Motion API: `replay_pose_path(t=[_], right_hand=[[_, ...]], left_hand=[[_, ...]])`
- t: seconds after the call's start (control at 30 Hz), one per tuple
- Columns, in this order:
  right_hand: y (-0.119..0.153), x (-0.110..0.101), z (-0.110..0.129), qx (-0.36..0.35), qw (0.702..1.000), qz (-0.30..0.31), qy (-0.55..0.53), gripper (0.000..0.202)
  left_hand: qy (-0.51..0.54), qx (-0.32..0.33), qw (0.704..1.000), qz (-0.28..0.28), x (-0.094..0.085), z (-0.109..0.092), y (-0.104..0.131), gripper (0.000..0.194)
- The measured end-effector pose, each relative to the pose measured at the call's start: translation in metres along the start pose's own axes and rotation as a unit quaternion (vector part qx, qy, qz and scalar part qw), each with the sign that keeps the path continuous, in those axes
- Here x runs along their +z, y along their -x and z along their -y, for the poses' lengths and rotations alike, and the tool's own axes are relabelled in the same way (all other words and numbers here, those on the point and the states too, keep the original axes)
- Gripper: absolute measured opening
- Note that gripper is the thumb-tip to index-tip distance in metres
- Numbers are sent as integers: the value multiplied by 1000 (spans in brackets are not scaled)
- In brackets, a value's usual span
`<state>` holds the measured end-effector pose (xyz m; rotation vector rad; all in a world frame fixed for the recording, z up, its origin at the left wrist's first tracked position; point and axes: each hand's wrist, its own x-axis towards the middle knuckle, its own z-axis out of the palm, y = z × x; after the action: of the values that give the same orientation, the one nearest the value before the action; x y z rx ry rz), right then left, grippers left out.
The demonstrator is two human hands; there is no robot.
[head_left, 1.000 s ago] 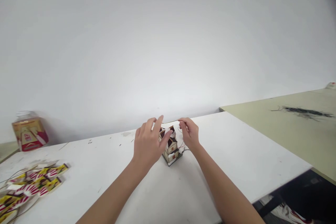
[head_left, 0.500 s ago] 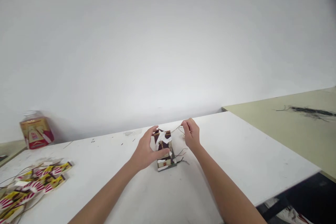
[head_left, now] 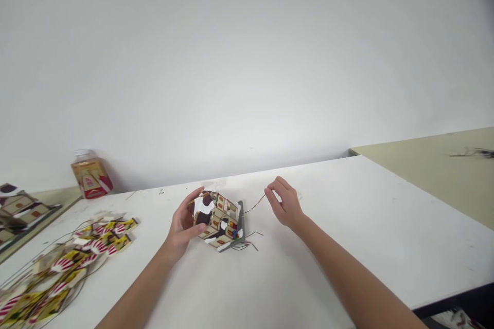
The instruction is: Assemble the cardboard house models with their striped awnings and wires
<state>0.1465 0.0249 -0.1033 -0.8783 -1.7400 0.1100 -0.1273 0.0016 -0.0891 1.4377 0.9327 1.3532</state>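
Observation:
A small model house [head_left: 222,223] with snowy roofs and lit-looking windows lies tilted on the white table, its dark base facing right. My left hand [head_left: 183,229] grips its roof side, fingers behind and thumb in front. My right hand [head_left: 283,203] pinches the end of a thin wire [head_left: 257,203] that runs from the base of the house. Several short wire pieces [head_left: 249,243] lie on the table just below the base.
Red, white and yellow striped pieces with long wires [head_left: 83,254] are heaped at left. A bottle with a red and gold label [head_left: 91,177] stands by the wall. Another model house [head_left: 23,211] is at far left. Dark wires [head_left: 478,152] lie on the right-hand yellowish table [head_left: 432,172].
The house has turned and tipped so its front and windows now show, and my left hand has moved left with it. The view has shifted right.

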Motion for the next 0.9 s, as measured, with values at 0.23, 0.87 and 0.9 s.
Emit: replay_pose_path(t=[0.23, 0.87, 0.9], right_hand=[[5, 10, 11, -17, 999, 27, 31, 17], [7, 8, 11, -48, 996, 42, 68, 15], [7, 9, 13, -56, 995, 49, 64, 14]], left_hand=[[83, -24, 996, 37, 3, 8, 4, 79], [104, -47, 992, 44, 7, 7, 7, 83], [104, -49, 992, 45, 7, 7, 7, 83]])
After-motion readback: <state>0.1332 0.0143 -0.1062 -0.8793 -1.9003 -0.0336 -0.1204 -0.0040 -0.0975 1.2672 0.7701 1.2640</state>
